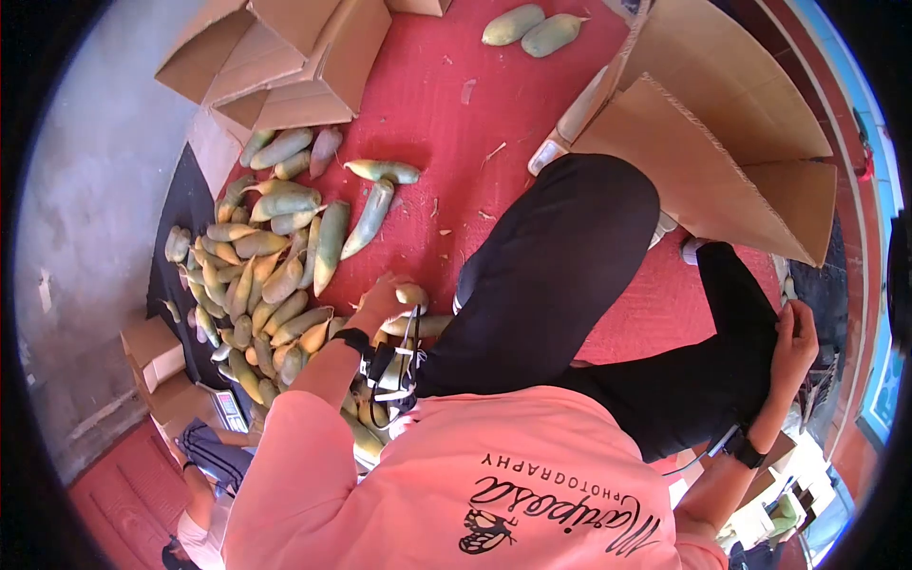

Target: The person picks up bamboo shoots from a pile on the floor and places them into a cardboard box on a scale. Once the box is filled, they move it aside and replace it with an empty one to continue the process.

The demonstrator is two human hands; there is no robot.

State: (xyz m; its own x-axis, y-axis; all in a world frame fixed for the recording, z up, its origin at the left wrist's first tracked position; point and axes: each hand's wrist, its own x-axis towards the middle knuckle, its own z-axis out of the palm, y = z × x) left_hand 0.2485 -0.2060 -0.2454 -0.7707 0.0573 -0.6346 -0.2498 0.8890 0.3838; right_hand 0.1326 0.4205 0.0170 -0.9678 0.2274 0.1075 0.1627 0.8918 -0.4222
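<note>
The left hand [385, 299] reaches down past the left knee and closes around a pale fruit [411, 294] at the near edge of the pile [266, 285]. The fingers wrap over its top. The pile of long green and yellow fruit lies on the red floor [456, 123], just left of the hand. A black strap [353, 340] sits on that wrist.

The right hand [796, 347] rests against the right leg [722, 380] in black trousers, well apart from the pile. Its fingers are bent, and I cannot tell whether it grips anything.

Open cardboard boxes stand at the far left [285, 57] and the right [722, 142]. Two fruit [532, 30] lie alone between the boxes. Another person [199, 513] crouches at the lower left.
</note>
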